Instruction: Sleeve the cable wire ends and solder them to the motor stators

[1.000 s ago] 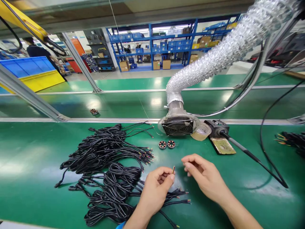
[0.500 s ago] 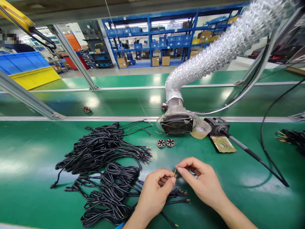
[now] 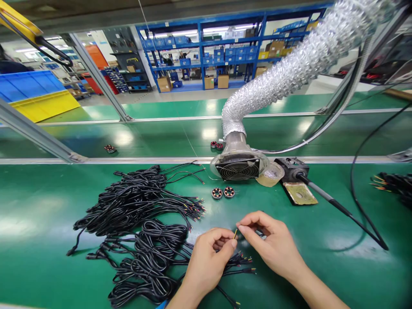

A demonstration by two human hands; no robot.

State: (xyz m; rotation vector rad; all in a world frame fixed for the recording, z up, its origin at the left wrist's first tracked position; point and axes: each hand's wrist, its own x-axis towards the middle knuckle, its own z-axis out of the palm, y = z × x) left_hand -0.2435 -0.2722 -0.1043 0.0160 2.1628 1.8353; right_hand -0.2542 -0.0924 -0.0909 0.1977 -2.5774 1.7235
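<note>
head view: the left hand [image 3: 208, 257] sits at 6 o'clock on the green bench belt [image 3: 48, 214], thumb and forefinger pressed together on a yellow wire end [image 3: 235, 234] that stands up from a black cable running under the palm. the right hand [image 3: 273, 249], just toward 3 o'clock of it, has thumb and forefinger pinched on the tip of the same wire; its other fingers are curled loosely beneath. a second ago the right hand was clear of the wire with a gap between the two hands. that gap is now closed and both hands grip the one wire end, so the handling of the tip is judged to be under way, with little movement over the last half second. the wire is held just above the belt, near the stripped ends of the lower cable bundle [image 3: 151, 262]. a larger heap of black cables [image 3: 141, 201] lies at 10 o'clock. two small motor stators [image 3: 223, 192] lie at 12 o'clock, in front of the fume extractor fan [image 3: 238, 168] and its foil duct [image 3: 289, 73]. a soldering iron [image 3: 325, 199] in its stand [image 3: 291, 169] lies at 2 o'clock, untouched. on the far belt a pair of stators [image 3: 215, 145] has come into view behind the fan.
</note>
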